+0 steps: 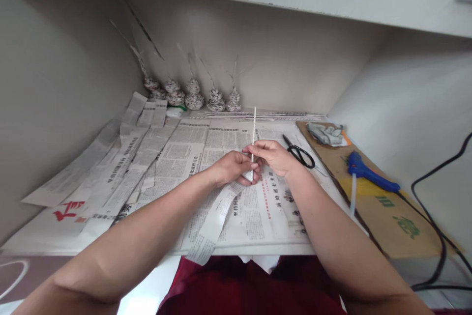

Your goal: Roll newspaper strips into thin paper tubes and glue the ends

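Observation:
Between my two hands is a newspaper strip [218, 212], partly rolled into a thin paper stick [254, 126] that points up and away. My left hand [235, 167] pinches the lower part, where the flat strip meets the roll. Just above it, the fingers of my right hand [271, 155] close round the stick. The strip's loose tail hangs down to the left, over the table's front edge. Whether a core lies inside the roll is hidden. Black-handled scissors [301, 156] lie to the right of my right hand.
Newspaper sheets [184, 157] cover the table, with cut strips [121, 157] at the left. Several woven paper gourds [194, 95] stand at the back wall beside rolled paper sticks [265, 115]. A blue glue gun [372, 172] and grey gloves [325, 134] rest on cardboard [391, 234]; a cable trails right.

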`<state>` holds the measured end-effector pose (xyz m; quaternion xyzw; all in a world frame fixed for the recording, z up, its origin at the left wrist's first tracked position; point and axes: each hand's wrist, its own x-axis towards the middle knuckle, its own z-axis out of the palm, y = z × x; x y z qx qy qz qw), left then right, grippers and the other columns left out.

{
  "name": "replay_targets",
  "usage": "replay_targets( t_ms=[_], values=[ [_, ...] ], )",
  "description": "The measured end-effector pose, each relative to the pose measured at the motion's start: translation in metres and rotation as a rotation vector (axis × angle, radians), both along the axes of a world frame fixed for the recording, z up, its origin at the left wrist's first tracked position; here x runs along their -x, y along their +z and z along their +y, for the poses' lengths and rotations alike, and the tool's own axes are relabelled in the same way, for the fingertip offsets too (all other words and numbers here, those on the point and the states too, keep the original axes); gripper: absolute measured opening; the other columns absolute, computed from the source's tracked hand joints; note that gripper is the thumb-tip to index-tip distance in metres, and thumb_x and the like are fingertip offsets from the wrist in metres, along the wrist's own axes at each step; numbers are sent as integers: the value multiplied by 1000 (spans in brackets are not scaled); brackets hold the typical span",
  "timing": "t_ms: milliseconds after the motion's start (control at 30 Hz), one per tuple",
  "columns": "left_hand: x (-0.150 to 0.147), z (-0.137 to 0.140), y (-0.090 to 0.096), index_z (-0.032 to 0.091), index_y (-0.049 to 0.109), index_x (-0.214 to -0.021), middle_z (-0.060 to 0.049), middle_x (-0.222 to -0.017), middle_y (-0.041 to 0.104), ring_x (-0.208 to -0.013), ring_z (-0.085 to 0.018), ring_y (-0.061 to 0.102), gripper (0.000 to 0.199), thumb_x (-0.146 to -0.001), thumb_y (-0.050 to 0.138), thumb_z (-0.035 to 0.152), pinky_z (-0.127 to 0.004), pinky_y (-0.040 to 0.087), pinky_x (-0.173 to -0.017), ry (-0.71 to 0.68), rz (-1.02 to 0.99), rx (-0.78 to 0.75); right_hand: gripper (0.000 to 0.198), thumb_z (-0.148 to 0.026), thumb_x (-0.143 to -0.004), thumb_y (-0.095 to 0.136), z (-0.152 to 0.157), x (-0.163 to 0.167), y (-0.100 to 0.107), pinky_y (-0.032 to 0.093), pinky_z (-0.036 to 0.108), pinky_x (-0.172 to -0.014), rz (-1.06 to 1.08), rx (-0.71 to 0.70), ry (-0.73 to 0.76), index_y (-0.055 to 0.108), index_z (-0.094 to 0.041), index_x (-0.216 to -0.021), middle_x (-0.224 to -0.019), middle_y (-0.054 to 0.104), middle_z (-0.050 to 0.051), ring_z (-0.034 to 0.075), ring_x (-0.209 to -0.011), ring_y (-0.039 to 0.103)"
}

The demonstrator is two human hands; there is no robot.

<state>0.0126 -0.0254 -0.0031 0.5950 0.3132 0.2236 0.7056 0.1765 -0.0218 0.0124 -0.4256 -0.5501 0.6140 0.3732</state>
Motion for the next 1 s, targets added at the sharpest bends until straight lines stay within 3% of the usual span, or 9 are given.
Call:
replay_targets(
  t_ms=[133, 300, 467, 533, 667, 867, 1000],
  values=[
    [0, -1, 2, 10, 65, -85, -8, -75, 65, -74, -16, 65, 30, -79, 61, 39, -32, 54, -68, -27, 0, 6, 30, -39, -62, 78, 2, -1, -1, 39, 22, -42, 21, -35, -177, 62, -14, -63, -67, 65, 2, 7, -43, 49],
    [-1, -1, 2, 10, 64, -86, -7, -76, 65, -75, -16, 65, 29, -80, 60, 39, -32, 54, -68, -11, -12, 15, 32, -44, -75, 67, 2, -6, 0, 45, 28, -49, 42, 35, 24, 68, -15, -89, -64, 65, 3, 11, -46, 55],
    [-1, -2, 1, 10, 66, -84, -7, -77, 66, -73, -16, 65, 29, -79, 61, 39, -32, 53, -68, -40, 17, 10, 26, -35, -62, 79, 5, -6, -4, 44, 23, -55, 90, -3, -145, 64, -14, -64, -72, 66, 2, 8, -56, 55],
    [-1, -2, 1, 11, 66, -83, -7, -76, 66, -72, -16, 65, 30, -79, 61, 40, -32, 53, -67, -28, 14, 10, 27, -38, -63, 78, 6, -6, -4, 45, 24, -56, 93, -5, -137, 66, -14, -69, -74, 66, 3, 10, -58, 57],
    [0, 0, 1, 11, 65, -84, -7, -75, 66, -74, -16, 65, 30, -78, 63, 40, -32, 54, -67, 10, -4, 11, 33, -43, -72, 70, 4, -7, -3, 45, 27, -52, 58, 30, 21, 69, -14, -89, -69, 66, 4, 11, -51, 56],
    [0, -2, 2, 10, 66, -84, -8, -76, 66, -73, -16, 65, 33, -77, 64, 42, -31, 54, -66, -34, 6, 18, 24, -35, -63, 79, 6, -6, -4, 46, 23, -58, 101, 1, -179, 67, -14, -69, -73, 66, 3, 10, -63, 59],
    [0, -3, 3, 10, 65, -83, -8, -76, 65, -73, -16, 64, 33, -76, 64, 42, -29, 53, -63, -6, 4, 10, 33, -43, -70, 72, 5, -7, -5, 47, 29, -55, 73, 31, -32, 70, -14, -84, -71, 66, 5, 12, -54, 58]
  ],
)
